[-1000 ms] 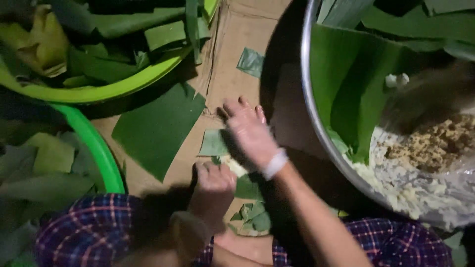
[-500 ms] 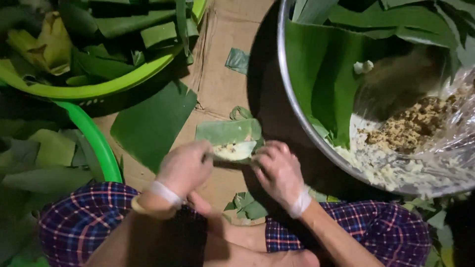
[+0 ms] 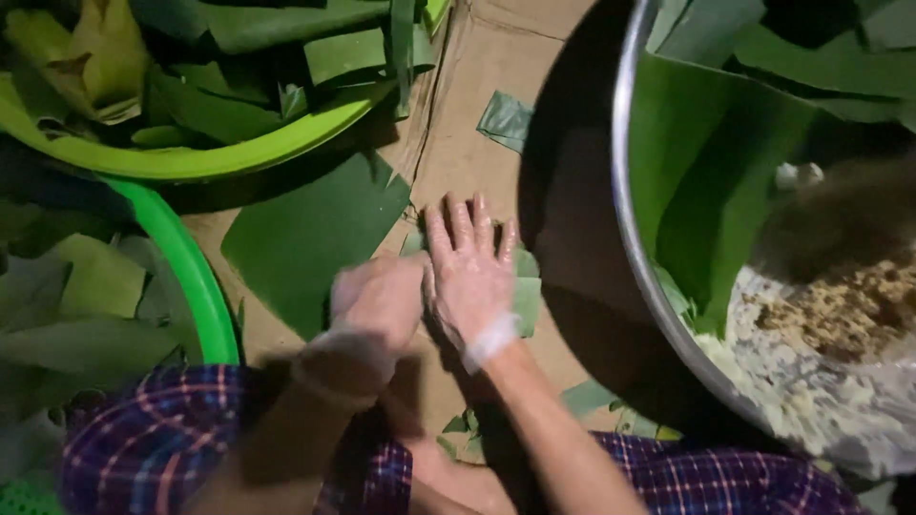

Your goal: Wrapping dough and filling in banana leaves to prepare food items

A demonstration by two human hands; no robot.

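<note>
A small folded green leaf parcel (image 3: 523,291) lies on the flattened brown cardboard sheet (image 3: 477,114) covering the floor, almost wholly hidden under both hands, only its right edge showing. The right hand (image 3: 469,272), in a thin clear glove, lies flat on it with fingers (image 3: 460,221) stretched out and close together, holding nothing; the gloved left hand (image 3: 377,303) is curled beside it, touching it, but whether its fingers pinch a leaf edge cannot be told. The step looks like pressing a fold down, so the next move probably calls for keeping the fold shut while it is turned. Half a second earlier the parcel lay open with pale filling showing and the hands apart at its sides; now they have closed over it. A large flat green leaf piece (image 3: 315,238) lies just left, two green plastic basins of leaves (image 3: 205,286) beyond, and a big metal bowl (image 3: 630,248), leaf-lined with pale rice and crumbly filling, to the right.
</note>
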